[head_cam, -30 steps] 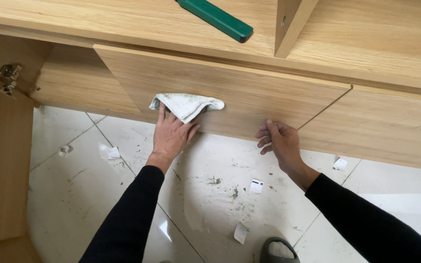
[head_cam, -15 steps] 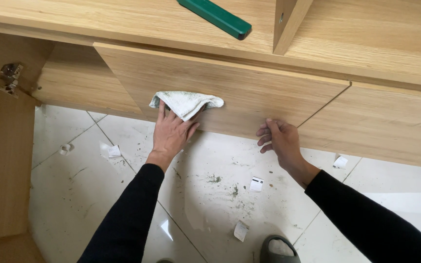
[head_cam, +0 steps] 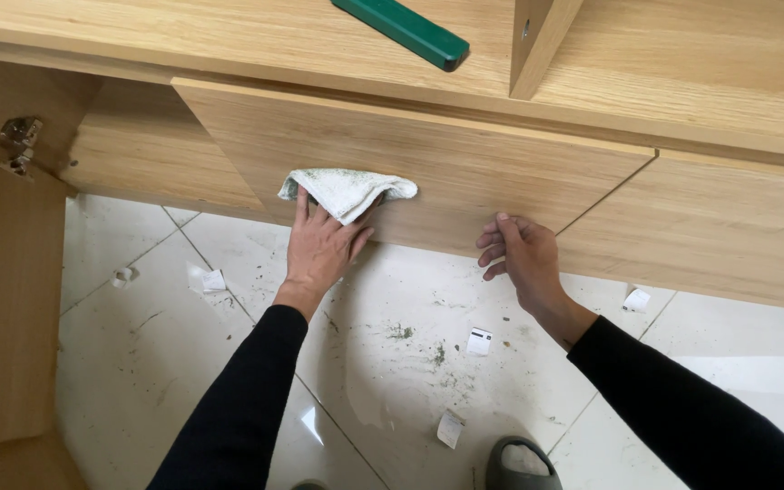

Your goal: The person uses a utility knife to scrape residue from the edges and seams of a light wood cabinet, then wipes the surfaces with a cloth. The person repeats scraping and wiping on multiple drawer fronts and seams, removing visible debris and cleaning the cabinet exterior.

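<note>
Head view: soft, limp, soiled white cloth [head_cam: 348,191] pinned flat against wooden drawer front [head_cam: 428,168] under spread left hand [head_cam: 319,247] fingers; right hand [head_cam: 524,259] fingers curled on its lower edge.

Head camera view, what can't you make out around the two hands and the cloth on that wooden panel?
- Left hand: its palm and the cloth part under it are hidden by the hand itself.
- Right hand: fingertips curl under the wooden panel bottom edge, so the grip is unseen.
- Green tool: cut off by the top edge.
- Shoe: cut off by the bottom edge.
</note>
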